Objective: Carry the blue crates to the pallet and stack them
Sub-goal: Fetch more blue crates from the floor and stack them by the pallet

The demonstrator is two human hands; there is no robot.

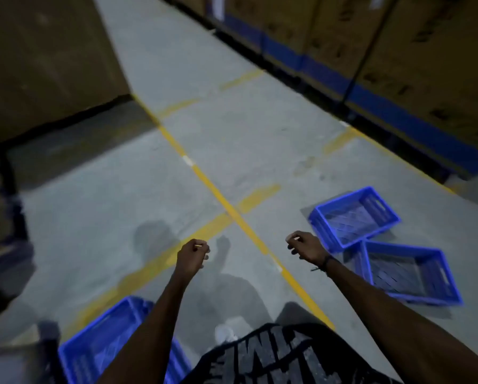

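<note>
Both arms out mid-frame, left hand (192, 254) and right hand (305, 246) loosely curled, holding nothing, over grey floor (107, 195) with yellow lines (204, 178); two blue crates (352, 217) lower right touching, a third crate (102, 345) lower left.

No legible text; only blurred white lettering on the black shirt (276, 358)

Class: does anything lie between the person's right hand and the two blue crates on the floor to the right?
Nothing visible does. The right hand hangs empty, with bare concrete floor between it and the nearer crate; the second crate sits just behind.
</note>
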